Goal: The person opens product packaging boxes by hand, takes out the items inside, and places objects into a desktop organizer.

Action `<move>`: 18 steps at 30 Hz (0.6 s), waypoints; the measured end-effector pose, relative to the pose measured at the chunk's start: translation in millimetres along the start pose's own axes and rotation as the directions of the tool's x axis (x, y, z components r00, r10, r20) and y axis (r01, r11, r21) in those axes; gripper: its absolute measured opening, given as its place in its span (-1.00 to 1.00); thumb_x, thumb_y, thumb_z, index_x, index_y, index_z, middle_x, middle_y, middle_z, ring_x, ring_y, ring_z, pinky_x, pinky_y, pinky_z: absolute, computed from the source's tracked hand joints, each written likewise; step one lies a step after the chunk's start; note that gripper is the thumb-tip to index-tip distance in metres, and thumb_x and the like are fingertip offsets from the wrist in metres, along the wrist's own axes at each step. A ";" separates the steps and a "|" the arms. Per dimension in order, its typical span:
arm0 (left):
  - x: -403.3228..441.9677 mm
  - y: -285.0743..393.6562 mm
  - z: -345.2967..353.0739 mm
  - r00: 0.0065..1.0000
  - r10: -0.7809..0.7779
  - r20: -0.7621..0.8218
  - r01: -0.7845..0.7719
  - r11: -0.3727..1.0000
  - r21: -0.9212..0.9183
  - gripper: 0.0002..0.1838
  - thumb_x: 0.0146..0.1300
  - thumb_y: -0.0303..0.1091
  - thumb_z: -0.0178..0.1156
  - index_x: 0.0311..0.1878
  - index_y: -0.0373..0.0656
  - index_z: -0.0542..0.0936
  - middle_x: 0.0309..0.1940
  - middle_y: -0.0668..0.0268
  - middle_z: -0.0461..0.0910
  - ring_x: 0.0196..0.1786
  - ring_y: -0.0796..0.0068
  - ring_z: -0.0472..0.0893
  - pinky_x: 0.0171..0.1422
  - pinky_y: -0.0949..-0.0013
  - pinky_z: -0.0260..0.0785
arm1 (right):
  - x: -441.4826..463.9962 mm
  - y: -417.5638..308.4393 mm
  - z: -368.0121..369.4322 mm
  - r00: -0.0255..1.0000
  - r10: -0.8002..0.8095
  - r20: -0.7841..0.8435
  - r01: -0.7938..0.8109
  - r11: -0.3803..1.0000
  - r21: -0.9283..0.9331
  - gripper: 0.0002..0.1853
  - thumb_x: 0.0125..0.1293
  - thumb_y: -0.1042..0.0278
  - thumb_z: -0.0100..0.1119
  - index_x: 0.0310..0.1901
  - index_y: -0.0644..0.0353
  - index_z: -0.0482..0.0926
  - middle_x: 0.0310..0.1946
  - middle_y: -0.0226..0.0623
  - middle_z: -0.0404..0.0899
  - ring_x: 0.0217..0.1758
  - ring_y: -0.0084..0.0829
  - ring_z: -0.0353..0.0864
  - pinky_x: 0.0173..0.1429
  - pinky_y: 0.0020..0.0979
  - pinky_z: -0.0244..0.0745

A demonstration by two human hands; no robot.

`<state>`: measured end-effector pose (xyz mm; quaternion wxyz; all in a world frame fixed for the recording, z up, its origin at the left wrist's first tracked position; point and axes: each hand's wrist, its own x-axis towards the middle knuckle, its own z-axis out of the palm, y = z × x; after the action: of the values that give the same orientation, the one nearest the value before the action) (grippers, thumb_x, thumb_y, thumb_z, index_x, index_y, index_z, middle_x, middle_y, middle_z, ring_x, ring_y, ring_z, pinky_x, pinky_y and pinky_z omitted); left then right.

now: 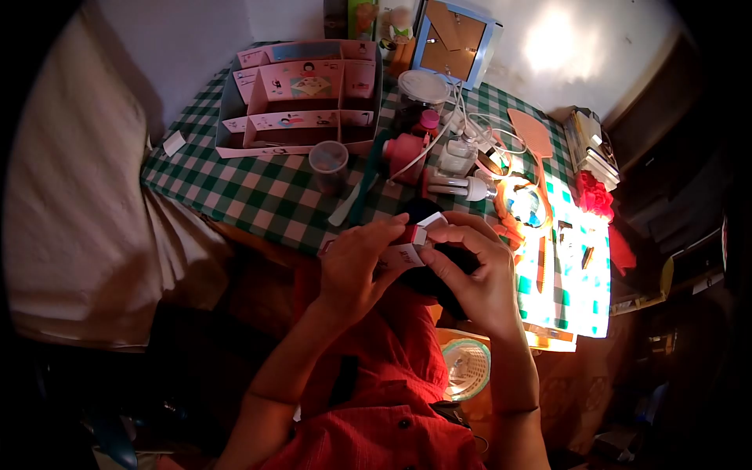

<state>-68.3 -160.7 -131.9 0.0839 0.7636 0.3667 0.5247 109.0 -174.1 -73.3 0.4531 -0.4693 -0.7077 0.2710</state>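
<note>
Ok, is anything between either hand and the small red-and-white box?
Nothing visible. The left hand holds the small box directly, and the right hand has thumb and finger at its flap end, with no object between.

Pink organizer (274, 86) on a tablecloth (227, 184) of green and white checks.
The organizer has small printed figures on its panels, and its left outer wall is greyish. Nearer to the wearer than the organizer, the small box (402, 254) is white with a red part, and the garment (376, 427) is red. To the right of the organizer, the bottle (406, 155) is pink, the bulb (452, 186) white, the swatter (531, 133) pale orange, the flower (594, 196) bright red, and the frame (458, 47) light blue around brown.
</note>
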 end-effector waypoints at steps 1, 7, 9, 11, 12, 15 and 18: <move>0.1 -2.1 0.5 0.998 0.054 -0.035 -0.054 0.998 -0.007 -0.43 -0.10 -0.54 0.44 0.07 -0.18 0.51 -0.01 0.19 0.58 -0.03 0.19 0.60 0.00 0.29 0.46 | -0.1 2.3 -0.2 1.000 -0.017 -0.007 0.017 1.000 0.022 -0.83 0.17 0.50 0.31 -0.19 0.27 0.62 -0.04 -0.12 0.55 -0.01 -0.29 0.61 0.01 -0.35 0.52; -8.3 -28.7 -17.5 0.994 -0.097 -0.060 0.102 0.991 0.084 -0.43 -0.21 -0.54 0.43 0.00 -0.14 0.54 -0.04 0.18 0.60 0.01 0.09 0.56 0.07 0.21 0.39 | -1.5 18.1 -18.8 0.982 0.115 -0.153 -0.056 0.937 0.344 -0.85 0.36 0.47 0.09 -0.07 0.25 0.46 0.01 -0.14 0.53 0.00 -0.40 0.59 0.09 -0.37 0.53; -10.7 -30.8 -20.4 0.989 -0.115 -0.093 0.120 0.992 0.049 -0.43 -0.18 -0.58 0.42 0.01 -0.15 0.53 -0.05 0.17 0.60 0.02 0.12 0.56 0.09 0.20 0.39 | -0.7 19.4 -20.1 0.968 0.193 -0.163 -0.089 0.865 0.493 -0.83 0.40 0.43 0.02 -0.03 0.24 0.41 -0.01 -0.12 0.54 -0.01 -0.36 0.60 0.11 -0.36 0.52; -14.0 -36.3 -22.5 0.961 -0.228 -0.154 0.217 0.972 -0.086 -0.44 -0.10 -0.54 0.45 0.05 -0.15 0.49 -0.01 0.22 0.58 0.05 0.25 0.57 0.01 0.28 0.46 | 1.8 22.6 -21.6 0.952 0.265 -0.155 -0.112 0.771 0.627 -0.82 0.44 0.39 -0.05 0.01 0.23 0.35 -0.04 -0.09 0.55 -0.02 -0.33 0.61 0.13 -0.34 0.50; -16.2 -39.1 -23.7 0.958 -0.255 -0.132 0.231 0.957 -0.174 -0.46 -0.04 -0.53 0.43 0.06 -0.15 0.46 0.01 0.23 0.56 0.10 0.29 0.55 0.21 0.18 0.37 | 2.9 25.7 -21.3 0.934 0.270 -0.234 -0.045 0.740 0.671 -0.79 0.46 0.31 -0.09 0.02 0.21 0.33 -0.09 -0.11 0.56 -0.02 -0.30 0.61 0.11 -0.34 0.51; -12.5 -41.2 -28.1 0.977 -0.128 -0.173 0.107 0.986 -0.127 -0.52 -0.06 -0.58 0.39 -0.01 -0.14 0.50 -0.05 0.21 0.61 0.05 0.25 0.58 0.37 0.10 0.20 | 7.4 23.6 -14.2 0.884 0.322 -0.339 0.014 0.706 0.708 -0.73 0.48 0.17 -0.16 0.04 0.15 0.30 -0.27 -0.23 0.52 -0.19 -0.31 0.61 -0.04 -0.34 0.57; -10.3 -39.3 -26.2 0.975 -0.116 -0.190 0.076 0.976 -0.205 -0.56 -0.02 -0.56 0.36 -0.02 -0.14 0.50 -0.05 0.21 0.61 0.05 0.26 0.59 0.46 0.07 0.07 | 0.6 18.9 -5.2 0.957 0.224 -0.186 -0.006 0.654 0.756 -0.67 0.45 0.08 -0.13 0.06 0.11 0.27 -0.39 -0.39 0.33 -0.47 -0.57 0.36 -0.36 -0.50 0.47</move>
<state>-111.3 -145.9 -148.3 0.1468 0.6761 0.3566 0.6279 121.4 -165.9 -86.0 0.6771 -0.3173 -0.4355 0.5013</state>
